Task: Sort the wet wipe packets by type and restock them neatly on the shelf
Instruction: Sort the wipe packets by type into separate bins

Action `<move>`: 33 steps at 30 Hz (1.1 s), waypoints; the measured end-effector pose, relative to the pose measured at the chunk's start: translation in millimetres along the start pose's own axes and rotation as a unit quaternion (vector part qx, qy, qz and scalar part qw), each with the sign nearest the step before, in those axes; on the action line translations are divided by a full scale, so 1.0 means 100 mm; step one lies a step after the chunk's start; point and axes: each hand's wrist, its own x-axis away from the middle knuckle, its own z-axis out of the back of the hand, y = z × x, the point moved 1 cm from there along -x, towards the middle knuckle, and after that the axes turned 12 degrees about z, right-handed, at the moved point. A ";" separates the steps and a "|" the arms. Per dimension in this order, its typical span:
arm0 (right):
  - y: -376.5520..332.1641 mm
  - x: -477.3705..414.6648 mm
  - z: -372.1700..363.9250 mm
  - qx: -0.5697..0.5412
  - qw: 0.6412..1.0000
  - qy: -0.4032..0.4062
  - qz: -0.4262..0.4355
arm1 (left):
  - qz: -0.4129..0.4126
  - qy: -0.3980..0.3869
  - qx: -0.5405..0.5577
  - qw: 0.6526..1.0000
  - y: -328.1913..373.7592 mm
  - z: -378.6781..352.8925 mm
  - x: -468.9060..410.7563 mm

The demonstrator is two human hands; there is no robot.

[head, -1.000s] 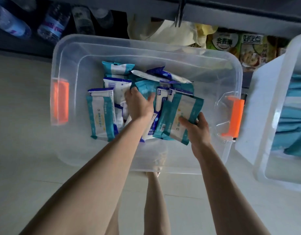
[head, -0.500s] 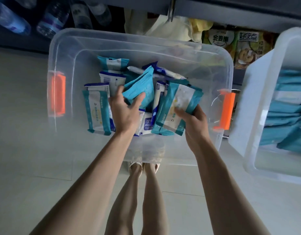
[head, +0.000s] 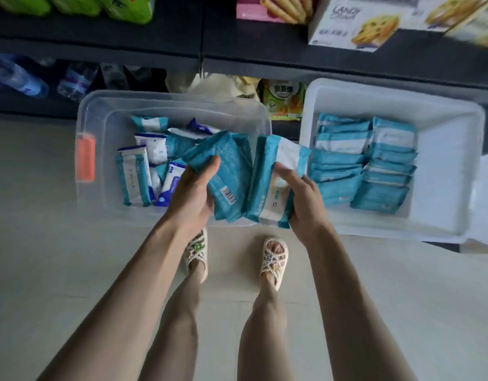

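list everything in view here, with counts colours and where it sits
clear bin: one, orange handle, floor left
white bin: one, white, floor right
loose packets: several, teal and blue, in clear bin
stacked packets: many, teal, two rows in white bin
held packets: two small stacks, teal, one per hand
water bottles: several, clear, low shelf left
cookie box: one, white, upper shelf right
sandals: two, cream, on the feet
left hand: one, grips the barcode-side stack
right hand: one, grips the teal-white stack

Cookie box: top line reads roughly "LANDY", lines beneath blurred. Green snack bag: Chinese characters starting "金麦". Teal packet: printed barcode, digits illegible; teal-and-white packet: lettering too blurred to read.
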 end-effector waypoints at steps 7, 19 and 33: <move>-0.54 0.27 1.17 -0.018 1.000 -0.020 0.007 | 0.051 -0.038 -0.005 0.998 -0.71 -1.20 0.14; -0.90 -0.22 2.85 0.234 0.968 0.047 0.080 | -0.087 0.063 -0.369 0.923 -1.27 -2.32 -0.59; -0.30 -1.14 3.27 0.651 0.732 -0.142 0.142 | -0.173 0.113 -0.830 0.518 -1.78 -2.14 -1.45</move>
